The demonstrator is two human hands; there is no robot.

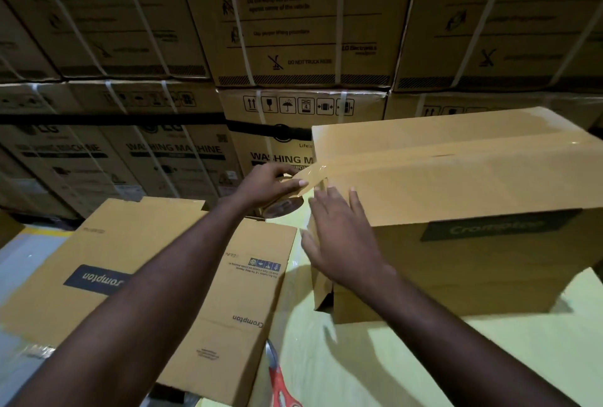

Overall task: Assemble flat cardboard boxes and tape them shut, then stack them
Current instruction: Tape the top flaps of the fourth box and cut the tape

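1. Assembled box (456, 184) is sitting in the right half of the frame on a yellow-green surface (391, 357), long side facing the camera, top flaps closed.
2. Tape strip (313, 173) is running along the top centre seam and stretching off the box's left end toward the middle of the frame. It looks taut, probably so it lies down flat without wrinkles.
3. Left hand (270, 184) is at frame centre, fingers curled round the tape roll (284, 206) and gripping it just off the box's left end. Judged step: pulling tape past the edge so it can wrap down the end face.
4. Right hand (339, 237) is lying flat with fingers straight and spread, pressing on the box's near left corner and gripping nothing. It is likely bracing the box so it is not sliding under the tape's pull.
5. Flat box (146, 276) is lying unfolded at lower left under the left forearm, probably queued as the next one to assemble.
6. Scissors (282, 383) with red handles are lying at the bottom centre, within reach, likely for cutting the strip.
7. Washing machine cartons (293, 31) are filling the upper frame as a strapped stack behind the work area.
8. Progress, judged: top seam taped, end wrap and cut not yet done.
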